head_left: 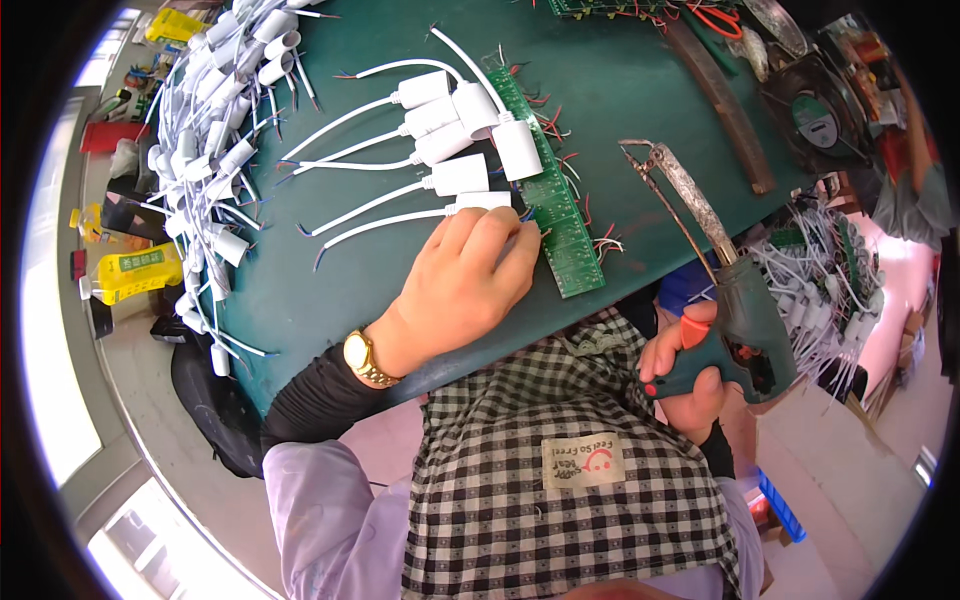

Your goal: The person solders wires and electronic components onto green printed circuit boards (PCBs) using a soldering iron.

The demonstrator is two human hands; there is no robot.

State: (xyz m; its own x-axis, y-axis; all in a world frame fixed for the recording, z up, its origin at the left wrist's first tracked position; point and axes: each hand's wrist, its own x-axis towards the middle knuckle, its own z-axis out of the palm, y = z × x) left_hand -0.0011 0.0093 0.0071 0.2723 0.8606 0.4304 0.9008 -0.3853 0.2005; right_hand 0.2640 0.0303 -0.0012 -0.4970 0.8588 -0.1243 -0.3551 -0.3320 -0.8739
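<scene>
My left hand [465, 275] is closed on a white cabled cap [484, 200], at the left long edge of a green circuit board strip [560, 225]. A bit of blue wire [528, 213] shows by its fingertips. The fingers hide the cap's near side. Several more white caps [460, 175] lie in a row beyond this hand, their white cables running left; one cap [517, 150] rests over the board. Red and white wires stick out along the board's right edge. My right hand [690, 385] grips a dark green soldering gun [745, 310], its tip raised and apart from the board.
A big heap of white cabled caps [215, 150] covers the left of the green table [390, 290]. A dark bar [725, 115] and a small fan [815, 120] are at the far right. More wired caps [820, 280] hang together beyond the right edge. Yellow bottles [135, 272] stand left.
</scene>
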